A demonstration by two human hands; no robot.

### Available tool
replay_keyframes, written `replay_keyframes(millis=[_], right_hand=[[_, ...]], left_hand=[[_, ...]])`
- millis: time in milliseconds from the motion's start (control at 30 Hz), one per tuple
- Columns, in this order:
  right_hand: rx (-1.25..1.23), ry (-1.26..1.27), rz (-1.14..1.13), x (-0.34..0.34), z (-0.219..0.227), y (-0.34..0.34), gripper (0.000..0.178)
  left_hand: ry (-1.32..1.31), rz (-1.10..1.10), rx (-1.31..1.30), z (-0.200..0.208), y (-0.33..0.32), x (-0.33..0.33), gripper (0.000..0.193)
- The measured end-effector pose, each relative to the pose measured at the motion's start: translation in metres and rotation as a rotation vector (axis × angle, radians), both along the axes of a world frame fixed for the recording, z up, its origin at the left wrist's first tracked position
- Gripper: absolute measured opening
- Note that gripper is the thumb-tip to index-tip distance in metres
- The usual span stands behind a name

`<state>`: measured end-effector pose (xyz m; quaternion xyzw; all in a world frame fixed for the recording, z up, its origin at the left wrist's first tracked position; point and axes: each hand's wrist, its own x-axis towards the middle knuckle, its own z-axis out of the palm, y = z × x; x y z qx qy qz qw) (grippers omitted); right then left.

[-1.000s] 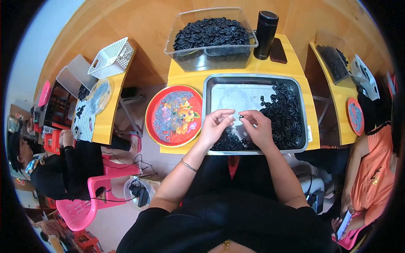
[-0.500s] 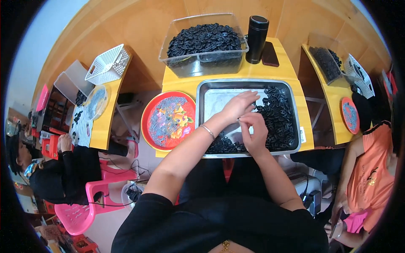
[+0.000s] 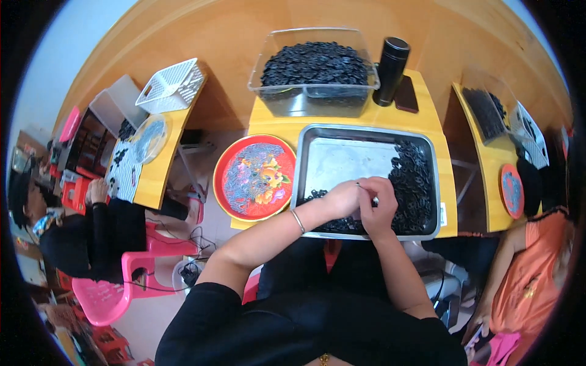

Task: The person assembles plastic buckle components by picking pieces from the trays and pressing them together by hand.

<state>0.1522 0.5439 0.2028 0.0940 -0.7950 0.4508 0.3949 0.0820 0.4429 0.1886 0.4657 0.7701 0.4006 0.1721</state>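
Observation:
A steel tray (image 3: 366, 135) sits on the yellow table (image 3: 278, 119) in front of me, with small black rings (image 3: 412, 183) heaped along its right side and front edge. My left hand (image 3: 343, 199) and my right hand (image 3: 377, 206) are pressed together over the tray's front middle. Both pinch a small part between their fingertips; it is too small to make out. A thin bracelet circles my left wrist. A round red plate (image 3: 255, 177) with a flower pattern and a layer of thin grey pieces lies left of the tray.
A clear tub (image 3: 314, 73) full of black rings stands behind the tray, with a black flask (image 3: 390, 61) and a dark phone (image 3: 406, 102) to its right. People sit at yellow tables on the left (image 3: 152, 177) and right (image 3: 488, 158). A white basket (image 3: 172, 85) rests far left.
My left hand has drawn back from its reach across the tray's middle to meet the right hand at the front edge. The view has shifted slightly.

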Motion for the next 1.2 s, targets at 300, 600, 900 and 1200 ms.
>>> replay_keyframes(millis=[300,600,900,1200], right_hand=[[-0.135,-0.039,-0.037,0.001,0.000,-0.002,0.015],[-0.174,-0.120,-0.043,0.004,-0.005,-0.002,0.011],[-0.227,-0.197,-0.012,-0.005,-0.004,-0.005,0.012],[-0.231,-0.262,-0.005,-0.003,-0.003,-0.003,0.014]], left_hand=[[0.021,0.037,-0.067,0.002,-0.007,0.014,0.011],[0.142,0.016,-0.064,-0.003,-0.040,0.021,0.013],[-0.579,0.384,0.416,-0.011,-0.063,0.006,0.012],[-0.762,0.379,0.547,-0.015,-0.060,0.003,0.032]])
